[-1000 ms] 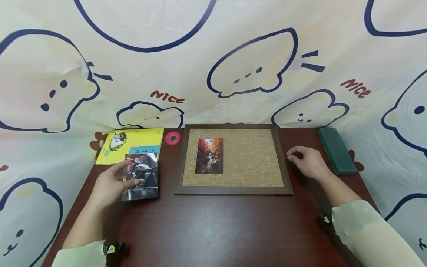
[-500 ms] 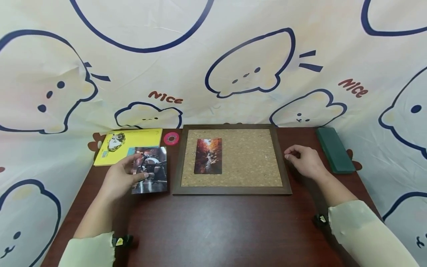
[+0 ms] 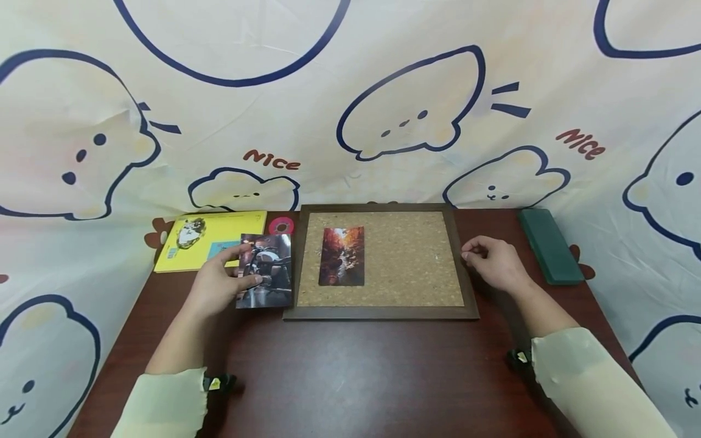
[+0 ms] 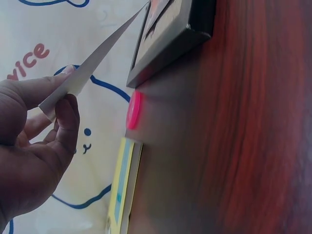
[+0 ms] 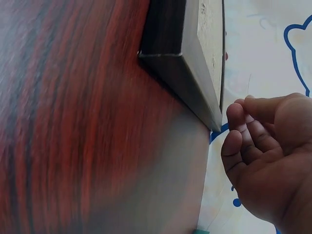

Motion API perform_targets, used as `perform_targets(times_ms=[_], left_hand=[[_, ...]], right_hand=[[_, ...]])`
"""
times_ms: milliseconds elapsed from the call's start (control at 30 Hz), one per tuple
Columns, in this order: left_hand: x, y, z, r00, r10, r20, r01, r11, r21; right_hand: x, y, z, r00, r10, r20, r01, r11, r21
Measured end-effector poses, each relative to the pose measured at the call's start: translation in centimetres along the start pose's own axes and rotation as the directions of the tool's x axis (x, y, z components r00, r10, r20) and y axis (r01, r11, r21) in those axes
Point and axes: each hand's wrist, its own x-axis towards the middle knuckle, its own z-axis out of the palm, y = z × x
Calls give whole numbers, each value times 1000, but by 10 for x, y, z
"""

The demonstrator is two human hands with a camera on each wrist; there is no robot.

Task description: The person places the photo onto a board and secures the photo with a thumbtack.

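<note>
My left hand [image 3: 216, 286] pinches a glossy photo print [image 3: 274, 271] by its left edge, thumb on its face. In the left wrist view the photo print [image 4: 90, 63] appears nearly edge-on, raised above the table. Its right edge is close to the left side of a framed cork board [image 3: 411, 261]. Lying on the cork is a second photo, an autumn stream picture [image 3: 343, 257]. Just off the board's right side, my right hand [image 3: 495, 261] holds thumb and forefinger pinched together. From those fingertips a thin pin-like thing [image 5: 249, 87] sticks up in the right wrist view.
A yellow book [image 3: 235, 224] lies at the back left of the dark wood table [image 3: 350, 377], with a pink round disc [image 3: 282, 225] beside it. The green case [image 3: 550, 246] is at the back right. Patterned cloth [image 3: 328, 121] hangs behind and at both sides.
My left hand has carried the photo print rightward and slightly toward the back, from in front of the book to beside the cork board. My right hand has shifted slightly left.
</note>
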Motion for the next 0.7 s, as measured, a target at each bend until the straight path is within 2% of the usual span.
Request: perform_targets(times_ms=[167,433,700], left_hand=[[7,6,7,1000,16,19,-15,1000,-25],[15,19,22,997,-21,70,26,997,-72],[25,25,41,995,46,89,-37,994,-104]], right_hand=[[4,-3,4,1000,-8,-6,8,1000,17],[8,-13,10,1000,-17,0,17,999,33],[13,-18,15,1000,-16,-3,16,999,32]])
